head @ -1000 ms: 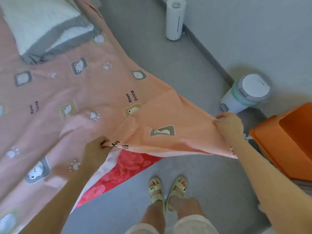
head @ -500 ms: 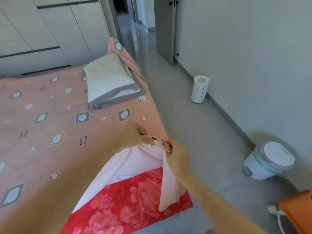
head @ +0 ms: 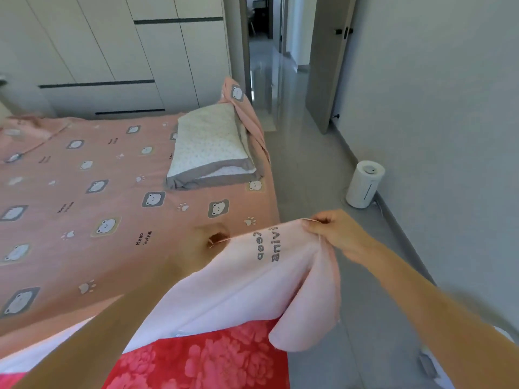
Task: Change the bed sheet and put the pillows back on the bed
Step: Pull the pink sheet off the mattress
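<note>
My left hand (head: 206, 242) and right hand (head: 335, 234) pinch the lifted sheet (head: 252, 279) corner; fitting it, I reckon, needs pulling down over the bed (head: 224, 357) below.

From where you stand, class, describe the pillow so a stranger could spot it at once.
Find the big pink bear-print sheet. Near its far right edge, towards the doorway, lies the pillow. It alone is white and speckled with a grey border.

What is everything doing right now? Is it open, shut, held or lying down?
pink sheet, corner lifted, underside showing
left hand, pinches sheet edge
right hand, pinches sheet corner
pillow, lying on the sheet
red flowered cover, bared at corner
door, open
white canister, standing upright
</note>
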`<action>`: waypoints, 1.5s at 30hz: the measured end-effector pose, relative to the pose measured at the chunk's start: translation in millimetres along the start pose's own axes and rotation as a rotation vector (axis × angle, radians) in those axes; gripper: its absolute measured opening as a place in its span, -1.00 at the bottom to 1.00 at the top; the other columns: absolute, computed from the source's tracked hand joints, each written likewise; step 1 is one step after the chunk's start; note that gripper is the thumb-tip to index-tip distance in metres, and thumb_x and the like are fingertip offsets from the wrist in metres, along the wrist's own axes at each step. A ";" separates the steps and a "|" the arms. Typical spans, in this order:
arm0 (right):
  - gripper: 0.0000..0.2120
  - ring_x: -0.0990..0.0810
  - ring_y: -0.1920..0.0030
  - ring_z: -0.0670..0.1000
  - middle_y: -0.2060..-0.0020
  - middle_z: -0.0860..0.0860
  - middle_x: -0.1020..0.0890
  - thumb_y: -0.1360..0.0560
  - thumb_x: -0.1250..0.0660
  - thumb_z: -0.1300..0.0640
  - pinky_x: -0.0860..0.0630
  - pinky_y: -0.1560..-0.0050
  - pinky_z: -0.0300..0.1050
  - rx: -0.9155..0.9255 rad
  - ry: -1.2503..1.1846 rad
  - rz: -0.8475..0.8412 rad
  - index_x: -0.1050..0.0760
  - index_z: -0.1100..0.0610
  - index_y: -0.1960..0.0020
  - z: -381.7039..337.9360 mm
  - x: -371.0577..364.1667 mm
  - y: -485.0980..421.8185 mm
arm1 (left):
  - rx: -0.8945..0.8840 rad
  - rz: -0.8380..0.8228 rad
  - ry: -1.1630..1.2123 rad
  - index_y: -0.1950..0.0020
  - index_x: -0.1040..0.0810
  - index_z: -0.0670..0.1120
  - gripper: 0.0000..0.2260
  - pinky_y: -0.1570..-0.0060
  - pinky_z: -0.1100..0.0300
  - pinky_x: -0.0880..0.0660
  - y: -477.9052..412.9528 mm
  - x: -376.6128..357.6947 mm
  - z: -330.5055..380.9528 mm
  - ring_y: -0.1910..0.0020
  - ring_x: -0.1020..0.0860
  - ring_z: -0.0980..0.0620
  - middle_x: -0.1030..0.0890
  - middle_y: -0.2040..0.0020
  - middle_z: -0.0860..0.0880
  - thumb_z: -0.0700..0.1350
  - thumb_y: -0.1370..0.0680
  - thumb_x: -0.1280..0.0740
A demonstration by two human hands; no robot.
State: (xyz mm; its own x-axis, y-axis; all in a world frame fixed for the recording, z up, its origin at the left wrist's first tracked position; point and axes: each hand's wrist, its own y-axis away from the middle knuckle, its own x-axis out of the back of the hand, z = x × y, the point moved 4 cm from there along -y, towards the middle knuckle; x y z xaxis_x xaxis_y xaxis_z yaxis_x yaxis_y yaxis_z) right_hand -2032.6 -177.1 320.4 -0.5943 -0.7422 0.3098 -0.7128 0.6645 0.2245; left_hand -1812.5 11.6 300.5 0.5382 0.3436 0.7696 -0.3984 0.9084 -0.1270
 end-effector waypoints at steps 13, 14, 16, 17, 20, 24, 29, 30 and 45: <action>-0.70 -0.45 0.21 0.00 0.25 0.12 -0.56 -0.49 -0.40 0.11 -0.34 0.11 -0.09 0.129 -0.078 -0.177 -0.59 0.40 0.09 -17.8 110.7 -131.2 | 0.741 0.416 -0.304 0.09 -0.57 -0.15 -0.89 0.39 0.15 -0.28 -28.5 14.2 -36.7 0.35 -0.48 -0.14 -0.60 0.29 -0.15 -0.16 -0.58 -0.29; -0.69 -0.45 0.21 -0.01 0.26 0.11 -0.54 -0.49 -0.41 0.10 -0.33 0.11 -0.09 0.137 -0.073 -0.181 -0.58 0.41 0.10 -18.1 115.1 -144.3 | 0.744 0.466 -0.289 0.08 -0.57 -0.18 -0.89 0.37 0.14 -0.27 -39.9 17.9 -36.6 0.32 -0.48 -0.15 -0.60 0.28 -0.17 -0.18 -0.58 -0.29; -0.68 -0.42 0.22 -0.01 0.28 0.10 -0.52 -0.49 -0.41 0.12 -0.31 0.12 -0.11 0.150 -0.066 -0.175 -0.56 0.43 0.10 -19.0 123.4 -174.9 | 0.726 0.585 -0.262 0.08 -0.57 -0.21 -0.90 0.33 0.13 -0.27 -67.6 30.6 -32.0 0.28 -0.48 -0.15 -0.58 0.28 -0.17 -0.22 -0.57 -0.29; -0.69 -0.41 0.22 -0.01 0.29 0.11 -0.51 -0.49 -0.40 0.13 -0.31 0.13 -0.12 0.153 -0.065 -0.161 -0.56 0.44 0.10 -19.2 127.1 -191.4 | 0.698 0.641 -0.254 0.08 -0.57 -0.23 -0.91 0.30 0.14 -0.28 -83.6 39.1 -30.9 0.26 -0.49 -0.16 -0.59 0.25 -0.18 -0.23 -0.56 -0.30; -0.65 -0.33 0.25 -0.02 0.38 0.19 -0.39 -0.49 -0.39 0.17 -0.25 0.17 -0.14 0.174 -0.034 -0.105 -0.48 0.51 0.12 -19.4 135.3 -246.5 | 0.634 0.691 -0.259 0.06 -0.57 -0.23 -0.92 0.22 0.15 -0.30 -140.1 63.9 -38.2 0.18 -0.51 -0.16 -0.61 0.14 -0.19 -0.25 -0.55 -0.30; -0.70 -0.15 0.35 -0.06 0.36 0.10 -0.23 -0.51 -0.33 0.21 -0.05 0.35 -0.14 0.216 0.122 -0.083 -0.38 0.24 0.36 -20.3 134.8 -328.0 | 0.601 0.695 -0.269 0.05 -0.57 -0.22 -0.92 0.17 0.16 -0.29 -235.9 87.5 -72.1 0.10 -0.50 -0.16 -0.60 0.07 -0.18 -0.27 -0.54 -0.28; -0.62 -0.18 0.34 0.00 0.42 0.09 -0.26 -0.53 -0.32 0.18 -0.07 0.29 -0.10 0.140 0.235 -0.085 -0.38 0.38 0.37 -18.4 135.3 -442.1 | 0.612 0.635 -0.271 0.04 -0.58 -0.20 -0.90 0.17 0.16 -0.30 -358.2 101.0 -130.6 0.12 -0.46 -0.11 -0.58 0.05 -0.15 -0.25 -0.56 -0.27; -0.61 -0.15 0.35 0.00 0.44 0.07 -0.22 -0.53 -0.32 0.19 -0.04 0.30 -0.09 0.125 0.256 -0.085 -0.33 0.28 0.42 -19.7 138.0 -462.7 | 0.612 0.595 -0.280 0.04 -0.58 -0.19 -0.91 0.18 0.15 -0.31 -380.1 101.8 -141.9 0.13 -0.47 -0.10 -0.58 0.05 -0.13 -0.24 -0.56 -0.28; -0.50 -0.09 0.42 -0.01 0.53 -0.07 -0.13 -0.52 -0.29 0.21 0.03 0.35 -0.07 0.113 0.527 -0.202 -0.08 0.03 0.46 -42.3 152.8 -750.9 | 0.807 0.496 -0.378 0.11 -0.57 -0.19 -0.88 0.28 0.15 -0.31 -604.4 84.7 -257.7 0.19 -0.47 -0.13 -0.57 0.15 -0.11 -0.25 -0.56 -0.25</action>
State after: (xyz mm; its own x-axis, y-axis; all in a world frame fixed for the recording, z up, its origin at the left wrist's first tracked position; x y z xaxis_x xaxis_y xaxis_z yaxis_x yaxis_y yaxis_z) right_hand -1572.4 -785.8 238.2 -0.1970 -0.6901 0.6964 -0.8452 0.4795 0.2361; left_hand -1334.7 -446.9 281.1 -0.0381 0.4134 0.9097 -0.9698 0.2043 -0.1335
